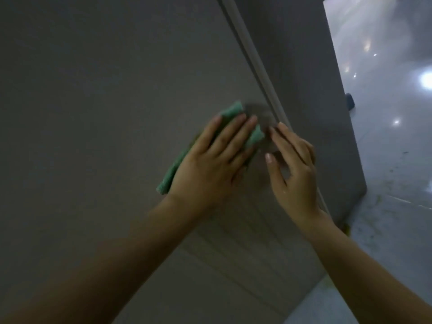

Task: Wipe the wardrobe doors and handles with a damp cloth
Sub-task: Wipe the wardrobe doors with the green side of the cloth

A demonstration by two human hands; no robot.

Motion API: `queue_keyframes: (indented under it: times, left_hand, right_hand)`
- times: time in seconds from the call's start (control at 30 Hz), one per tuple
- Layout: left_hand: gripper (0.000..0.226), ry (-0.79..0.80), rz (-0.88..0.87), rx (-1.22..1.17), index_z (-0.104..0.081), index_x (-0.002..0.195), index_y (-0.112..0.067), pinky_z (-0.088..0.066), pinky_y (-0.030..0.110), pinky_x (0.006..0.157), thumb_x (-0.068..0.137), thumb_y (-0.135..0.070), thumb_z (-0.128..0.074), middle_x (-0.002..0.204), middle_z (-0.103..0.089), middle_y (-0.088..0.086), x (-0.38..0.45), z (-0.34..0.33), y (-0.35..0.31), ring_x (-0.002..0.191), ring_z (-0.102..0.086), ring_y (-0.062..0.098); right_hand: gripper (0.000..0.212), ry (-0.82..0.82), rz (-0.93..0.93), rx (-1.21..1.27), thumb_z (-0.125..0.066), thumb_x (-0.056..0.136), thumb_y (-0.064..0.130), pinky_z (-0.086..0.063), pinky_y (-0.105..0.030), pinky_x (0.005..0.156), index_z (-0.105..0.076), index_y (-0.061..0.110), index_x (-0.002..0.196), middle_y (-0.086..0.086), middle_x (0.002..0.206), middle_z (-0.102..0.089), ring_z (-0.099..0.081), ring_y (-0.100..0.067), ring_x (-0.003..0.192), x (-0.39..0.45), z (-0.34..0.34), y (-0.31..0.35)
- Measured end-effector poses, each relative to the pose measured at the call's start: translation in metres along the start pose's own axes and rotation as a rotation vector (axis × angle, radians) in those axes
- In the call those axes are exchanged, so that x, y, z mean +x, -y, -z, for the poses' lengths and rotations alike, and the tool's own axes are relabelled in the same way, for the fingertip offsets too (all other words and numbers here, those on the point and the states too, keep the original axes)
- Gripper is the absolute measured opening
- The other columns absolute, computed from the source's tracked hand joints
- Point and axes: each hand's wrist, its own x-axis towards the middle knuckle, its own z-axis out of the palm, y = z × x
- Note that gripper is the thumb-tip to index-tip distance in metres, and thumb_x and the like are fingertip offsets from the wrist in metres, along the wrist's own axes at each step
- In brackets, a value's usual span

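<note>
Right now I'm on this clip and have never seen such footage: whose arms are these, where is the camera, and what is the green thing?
There is no machine here. One camera sits on a person's head and looks forward and down, so the two bare arms reaching in from the bottom are that person's own.

The big grey surface is a wardrobe door. The left hand lies flat on a green cloth, pressing it against the door with straight fingers; no curled grip. The right hand holds nothing: its relaxed fingers are at the pale strip along the door's edge, though the dim picture does not show whether they touch it.

At the far right is a shiny floor reflecting lights.
</note>
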Motion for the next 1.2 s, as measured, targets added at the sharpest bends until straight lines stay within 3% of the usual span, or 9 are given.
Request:
queue_keyframes:
  times: [0.13,0.3,0.5,0.6,0.73,0.83,0.97,1.07,1.2]
  left_hand:
    - [0.054,0.000,0.076,0.027,-0.024,0.150,-0.012,0.001,0.047,0.119,0.101,-0.034,-0.021,0.158,-0.019,0.013,0.003,-0.004,-0.018,0.146,-0.017,0.030]
    - [0.056,0.080,-0.143,-0.031,-0.026,0.149,-0.012,0.004,0.047,0.120,0.098,-0.035,-0.030,0.158,-0.015,0.014,-0.033,-0.011,-0.033,0.146,-0.012,0.030]
    - [0.054,-0.006,0.037,0.013,-0.025,0.150,-0.014,-0.003,0.045,0.119,0.102,-0.035,-0.020,0.158,-0.020,0.012,-0.002,-0.002,-0.010,0.146,-0.018,0.028]
    - [0.054,0.044,-0.054,-0.028,-0.031,0.148,-0.011,0.000,0.048,0.119,0.099,-0.030,-0.024,0.157,-0.019,0.014,-0.026,-0.011,-0.039,0.145,-0.020,0.032]
    - [0.055,0.136,-0.249,-0.120,-0.038,0.144,-0.012,-0.001,0.046,0.119,0.093,-0.026,-0.023,0.154,-0.018,0.012,-0.061,-0.015,-0.059,0.143,-0.024,0.030]
    - [0.052,0.038,-0.154,-0.114,-0.041,0.143,-0.011,-0.007,0.045,0.119,0.096,-0.028,-0.031,0.154,-0.028,0.012,-0.038,-0.010,-0.036,0.141,-0.031,0.030]
    - [0.053,-0.003,0.025,-0.048,-0.026,0.149,-0.010,-0.003,0.046,0.119,0.100,-0.031,-0.022,0.157,-0.023,0.013,-0.022,-0.011,-0.038,0.145,-0.022,0.030]
    - [0.053,0.060,-0.085,-0.109,-0.042,0.144,-0.010,0.000,0.047,0.119,0.094,-0.026,-0.030,0.154,-0.031,0.013,-0.041,-0.020,-0.071,0.142,-0.029,0.032]
    - [0.052,0.101,-0.176,-0.174,-0.047,0.140,-0.012,-0.004,0.044,0.119,0.093,-0.025,-0.030,0.153,-0.033,0.011,-0.066,-0.020,-0.079,0.142,-0.030,0.028]
  right_hand:
    - [0.047,0.030,-0.115,0.102,-0.049,0.096,0.027,-0.044,-0.046,0.100,-0.039,0.016,0.141,0.018,0.129,-0.040,-0.040,-0.011,0.123,-0.008,-0.002,-0.008]
    - [0.047,0.063,-0.097,0.144,-0.044,0.098,0.038,-0.046,-0.048,0.097,-0.037,0.020,0.141,0.044,0.125,-0.032,-0.048,-0.019,0.116,-0.004,-0.001,-0.010]
    - [0.046,0.098,-0.163,0.172,-0.047,0.097,0.027,-0.048,-0.030,0.092,-0.034,0.027,0.142,0.025,0.117,-0.039,-0.053,-0.020,0.105,-0.006,0.005,-0.012]
    - [0.048,0.117,-0.184,0.174,-0.049,0.095,0.027,-0.047,-0.021,0.092,-0.034,0.024,0.141,0.014,0.120,-0.046,-0.055,-0.014,0.108,-0.007,0.009,-0.015]
    - [0.052,0.162,-0.219,0.178,-0.051,0.094,0.031,-0.035,-0.012,0.102,-0.036,0.019,0.143,0.022,0.136,-0.038,-0.041,0.004,0.125,-0.006,0.014,-0.018]
    - [0.054,0.204,-0.226,0.177,-0.051,0.093,0.034,-0.034,-0.011,0.103,-0.032,0.025,0.142,0.023,0.137,-0.037,-0.039,0.007,0.125,-0.009,0.019,-0.019]
    - [0.055,0.222,-0.291,0.178,-0.057,0.092,0.030,-0.037,-0.022,0.105,-0.032,0.028,0.141,0.032,0.132,-0.037,-0.042,0.000,0.125,-0.017,0.025,-0.023]
    - [0.056,0.250,-0.315,0.187,-0.057,0.090,0.024,-0.039,-0.028,0.106,-0.033,0.030,0.139,0.036,0.130,-0.035,-0.043,-0.007,0.127,-0.023,0.030,-0.028]
    - [0.055,0.278,-0.380,0.233,-0.061,0.092,0.017,-0.036,-0.011,0.101,-0.035,0.032,0.138,0.032,0.132,-0.037,-0.041,-0.007,0.130,-0.023,0.032,-0.024]
